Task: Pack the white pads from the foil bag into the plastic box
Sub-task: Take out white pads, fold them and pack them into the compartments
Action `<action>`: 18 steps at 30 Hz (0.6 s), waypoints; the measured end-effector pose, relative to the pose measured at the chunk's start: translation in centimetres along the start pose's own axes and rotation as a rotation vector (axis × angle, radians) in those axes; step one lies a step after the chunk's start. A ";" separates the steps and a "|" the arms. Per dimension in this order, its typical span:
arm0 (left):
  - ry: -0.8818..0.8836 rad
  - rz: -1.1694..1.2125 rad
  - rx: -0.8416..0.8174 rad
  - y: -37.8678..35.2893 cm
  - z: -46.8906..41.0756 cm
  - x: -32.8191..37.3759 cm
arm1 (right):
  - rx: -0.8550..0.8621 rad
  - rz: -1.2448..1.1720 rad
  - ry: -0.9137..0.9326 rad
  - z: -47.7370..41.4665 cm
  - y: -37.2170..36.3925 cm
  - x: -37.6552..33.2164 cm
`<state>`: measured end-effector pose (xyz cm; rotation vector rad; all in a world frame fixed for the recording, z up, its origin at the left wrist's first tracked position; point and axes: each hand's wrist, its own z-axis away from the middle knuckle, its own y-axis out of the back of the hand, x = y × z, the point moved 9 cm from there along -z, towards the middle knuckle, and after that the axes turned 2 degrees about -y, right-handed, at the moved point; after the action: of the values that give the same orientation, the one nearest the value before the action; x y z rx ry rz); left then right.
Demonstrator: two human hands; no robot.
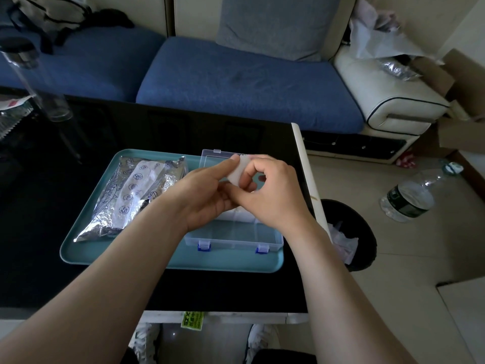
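Both forearms reach in from 6 o'clock and meet above the tray (78, 248).

Left hand (207, 190): palm turned inward, index finger stretched up along the edge of a white pad (240, 172), its grip pinching that pad.

Right hand (270, 195): fingers curled, its grip closed on the same pad from 3 o'clock. The two-handed hold probably serves to square or separate the pad before it is seated.

The pad hangs directly over the open plastic box (236, 236), lid back at 12 o'clock, so the drop is short.

The foil bag (136, 190) lies at 9 o'clock of the box, close enough to reach. Both sit on the tray on the dark table (52, 271).
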<state>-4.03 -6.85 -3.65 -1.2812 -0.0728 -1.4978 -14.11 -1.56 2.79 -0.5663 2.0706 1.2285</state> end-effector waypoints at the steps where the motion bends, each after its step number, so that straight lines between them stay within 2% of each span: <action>1: 0.000 -0.004 0.015 0.2 -0.1 -0.1 | 0.000 0.011 0.002 0.1 0.0 0.1; 9: 0.017 -0.113 -0.028 -0.9 0.3 -0.7 | -0.029 0.008 -0.014 0.5 -0.2 0.6; 13: -0.015 -0.207 -0.006 -0.6 0.1 -0.5 | -0.038 -0.011 -0.082 0.6 0.3 1.2; 18: -0.079 -0.312 0.057 0.3 -0.7 -0.4 | -0.035 -0.331 -0.282 0.6 0.6 3.1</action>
<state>-4.35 -7.12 -4.38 -1.3263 -0.3788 -1.6941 -16.41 -0.84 0.72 -0.6785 1.6479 1.0827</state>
